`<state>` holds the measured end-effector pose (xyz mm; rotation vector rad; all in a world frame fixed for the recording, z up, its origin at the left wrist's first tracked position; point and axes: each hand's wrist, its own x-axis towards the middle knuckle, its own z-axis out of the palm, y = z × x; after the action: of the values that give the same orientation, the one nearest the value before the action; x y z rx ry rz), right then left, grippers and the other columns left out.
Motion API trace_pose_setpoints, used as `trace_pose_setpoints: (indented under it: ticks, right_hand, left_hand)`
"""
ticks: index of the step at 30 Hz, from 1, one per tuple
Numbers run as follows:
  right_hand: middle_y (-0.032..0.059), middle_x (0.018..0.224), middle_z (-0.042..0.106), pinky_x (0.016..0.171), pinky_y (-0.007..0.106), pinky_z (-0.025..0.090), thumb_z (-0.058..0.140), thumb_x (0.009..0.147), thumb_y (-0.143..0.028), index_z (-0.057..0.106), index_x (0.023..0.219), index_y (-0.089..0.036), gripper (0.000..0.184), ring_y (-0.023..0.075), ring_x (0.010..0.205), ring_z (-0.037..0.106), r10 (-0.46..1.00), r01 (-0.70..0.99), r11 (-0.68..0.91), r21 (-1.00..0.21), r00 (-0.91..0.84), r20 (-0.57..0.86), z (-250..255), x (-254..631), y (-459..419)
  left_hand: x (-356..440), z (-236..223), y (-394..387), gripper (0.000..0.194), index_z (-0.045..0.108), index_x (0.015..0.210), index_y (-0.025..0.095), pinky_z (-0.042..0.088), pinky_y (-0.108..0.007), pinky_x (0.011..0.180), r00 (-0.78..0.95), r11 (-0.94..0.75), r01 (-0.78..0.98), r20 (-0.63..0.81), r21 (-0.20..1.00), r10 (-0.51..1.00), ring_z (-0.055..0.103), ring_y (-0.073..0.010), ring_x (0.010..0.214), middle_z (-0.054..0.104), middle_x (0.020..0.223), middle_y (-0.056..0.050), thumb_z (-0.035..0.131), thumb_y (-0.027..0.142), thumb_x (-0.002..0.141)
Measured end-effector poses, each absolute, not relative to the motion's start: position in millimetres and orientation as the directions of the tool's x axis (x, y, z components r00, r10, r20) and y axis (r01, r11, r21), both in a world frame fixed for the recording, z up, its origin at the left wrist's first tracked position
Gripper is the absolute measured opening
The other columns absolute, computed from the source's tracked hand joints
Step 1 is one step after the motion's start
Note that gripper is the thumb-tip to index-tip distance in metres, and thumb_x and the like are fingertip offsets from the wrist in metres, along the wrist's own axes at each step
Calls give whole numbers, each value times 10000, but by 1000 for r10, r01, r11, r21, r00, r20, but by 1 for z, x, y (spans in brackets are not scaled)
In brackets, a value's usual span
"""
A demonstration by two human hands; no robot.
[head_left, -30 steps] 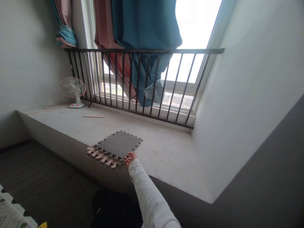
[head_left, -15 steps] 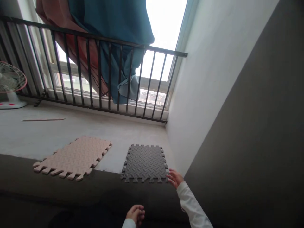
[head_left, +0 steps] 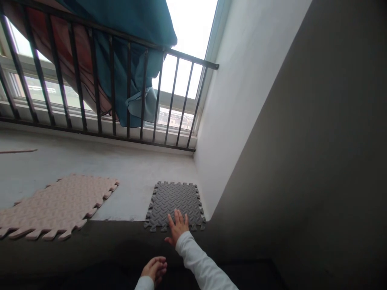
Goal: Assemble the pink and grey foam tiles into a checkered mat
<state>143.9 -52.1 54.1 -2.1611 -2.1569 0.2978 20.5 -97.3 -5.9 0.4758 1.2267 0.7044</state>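
Note:
A dark grey foam puzzle mat (head_left: 173,198) with a raised tread pattern and toothed edges lies on the ledge against the right wall. My right hand (head_left: 179,226) is laid on its near part, fingers spread and palm down. Lower and to the left, my left hand (head_left: 155,266) hangs apart from the mats in front of the ledge, its fingers loosely half curled, nothing visible in them. A pinkish-beige foam puzzle mat (head_left: 63,201) rests to the left, its toothed near edge jutting past the ledge.
A black metal railing (head_left: 129,84) runs along the window behind the pale ledge (head_left: 130,169). Blue and reddish curtains (head_left: 130,24) hang behind its bars. A thin reddish stick (head_left: 18,151) lies at the far left. The white wall (head_left: 236,100) bounds the right side.
My right hand has moved left from the grey mat's right corner onto its near part. The view has shifted right, so the fan has left the frame.

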Motion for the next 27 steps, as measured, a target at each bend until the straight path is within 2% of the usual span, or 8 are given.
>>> trace_pose_setpoints:
  ticks: [4,7,12,18,23,27]
  right_hand:
    - [151,1419,53,964,597,45,452,706,-557,170,1333,-257,750,286,1293,50,982,980,57,-189,-89,-167,58,147,-37]
    - [130,1421,89,959,600,84,361,723,-614,173,1328,-289,712,296,1286,92,981,981,44,-188,-78,-176,55,152,-36]
    - [100,1417,142,978,586,55,264,763,-604,173,1332,-273,665,266,1290,99,990,982,32,-187,-56,-126,42,155,-37]
    - [80,1414,161,981,590,38,241,765,-599,181,1335,-246,672,247,1292,108,989,981,-64,-183,38,-141,43,163,-29]
    - [77,1412,166,975,601,42,228,772,-590,185,1334,-233,668,245,1291,113,989,986,-51,-159,27,-144,43,168,-28]
    - [86,1408,183,968,609,53,231,771,-585,192,1333,-227,667,256,1287,122,991,988,-41,-151,21,-131,43,167,-29]
  left_hand:
    - [10,-12,-96,96,535,643,191,336,-219,486,149,687,-231,-673,689,725,569,-139,525,633,571,-21,524,188,547]
    - [7,-16,-95,100,541,651,190,344,-225,488,142,681,-255,-670,686,728,575,-143,527,638,572,-30,510,201,556]
    - [10,-19,-95,84,532,654,187,323,-208,465,155,689,-286,-678,666,719,561,-126,488,629,533,-20,486,193,583]
    - [13,-15,-95,80,535,660,193,342,-206,482,179,710,-239,-689,662,703,571,-123,517,637,565,-18,483,185,600]
    - [14,-11,-95,93,536,666,191,352,-202,484,186,721,-215,-697,659,693,573,-111,517,642,580,-18,447,177,643]
    - [13,-12,-95,80,536,667,201,366,-207,489,184,719,-194,-695,668,695,587,-124,547,647,596,-17,473,183,622]
